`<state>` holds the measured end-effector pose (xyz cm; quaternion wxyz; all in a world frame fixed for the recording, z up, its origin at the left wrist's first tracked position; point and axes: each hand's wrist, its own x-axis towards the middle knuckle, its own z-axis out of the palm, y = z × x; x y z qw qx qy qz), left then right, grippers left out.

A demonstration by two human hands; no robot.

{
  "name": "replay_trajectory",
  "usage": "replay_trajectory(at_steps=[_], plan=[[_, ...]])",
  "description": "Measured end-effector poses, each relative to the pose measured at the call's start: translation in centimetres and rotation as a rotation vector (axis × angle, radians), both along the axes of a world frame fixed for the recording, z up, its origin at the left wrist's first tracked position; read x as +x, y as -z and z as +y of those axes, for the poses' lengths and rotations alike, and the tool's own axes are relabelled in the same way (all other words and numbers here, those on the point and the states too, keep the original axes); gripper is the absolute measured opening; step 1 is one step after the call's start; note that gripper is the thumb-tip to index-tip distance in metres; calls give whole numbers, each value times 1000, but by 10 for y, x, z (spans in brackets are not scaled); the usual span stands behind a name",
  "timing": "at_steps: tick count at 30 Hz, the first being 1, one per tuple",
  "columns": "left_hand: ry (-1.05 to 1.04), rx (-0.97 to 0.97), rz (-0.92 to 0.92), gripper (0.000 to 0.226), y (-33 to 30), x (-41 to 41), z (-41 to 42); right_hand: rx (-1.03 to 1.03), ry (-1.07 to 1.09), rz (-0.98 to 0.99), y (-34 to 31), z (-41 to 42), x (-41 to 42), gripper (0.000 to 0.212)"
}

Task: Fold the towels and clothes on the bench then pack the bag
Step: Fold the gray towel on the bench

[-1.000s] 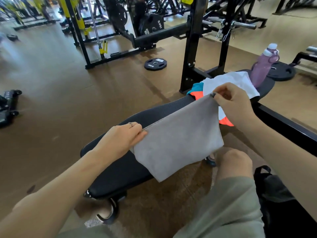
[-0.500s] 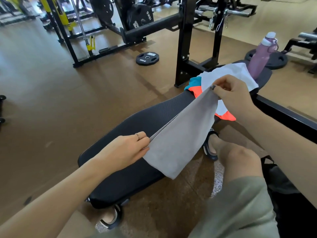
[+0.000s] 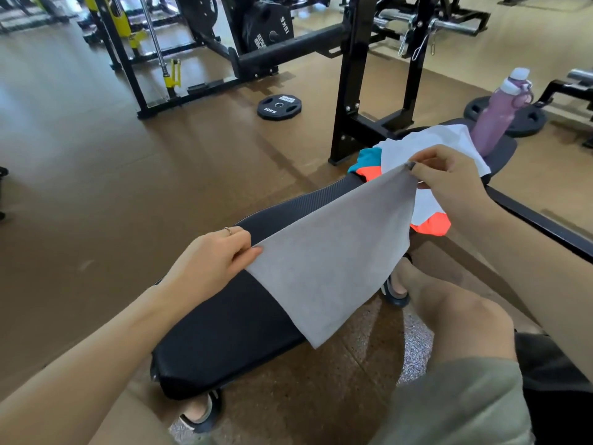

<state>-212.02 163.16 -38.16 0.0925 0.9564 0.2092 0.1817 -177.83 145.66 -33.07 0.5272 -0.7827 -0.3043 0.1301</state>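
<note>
Head view: grey towel (image 3: 330,261) held taut in air above bench (image 3: 224,332), long top edge running near-left to far-right. Left hand (image 3: 208,261) pinches near-left corner; right hand (image 3: 449,178) pinches far-right corner. Rest of towel hangs toward near right, past bench edge. Clothes pile (image 3: 426,149) just beyond right hand, bottle (image 3: 497,114) behind. Readable: floor plate (image 3: 279,106) "10KG"; racked plate (image 3: 269,27) "15KG".

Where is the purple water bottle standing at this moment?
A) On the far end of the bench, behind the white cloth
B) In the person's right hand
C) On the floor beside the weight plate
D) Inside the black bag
A: the purple water bottle stands upright on the far end of the bench, just behind the white cloth; both hands hold only the grey towel.
</note>
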Motion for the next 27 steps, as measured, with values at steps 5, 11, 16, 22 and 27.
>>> replay_trajectory(at_steps=[5, 11, 16, 22, 27], plan=[[-6, 31, 83, 15, -5, 3, 2, 19, -33, 2, -4, 6, -3, 10], [104, 59, 254, 25, 3, -3, -2, 16, -73, -55, -7, 8, 0, 10], [110, 90, 404, 50, -7, -2, -11, 4, -104, -87, -8, 5, 4, 12], [139, 165, 345, 16, -1, -9, 4, -3, -142, -93, -10, 1, 4, 13], [110, 250, 124, 32, -7, -15, 10, -4, -175, -80, -16, -3, 3, 13]])
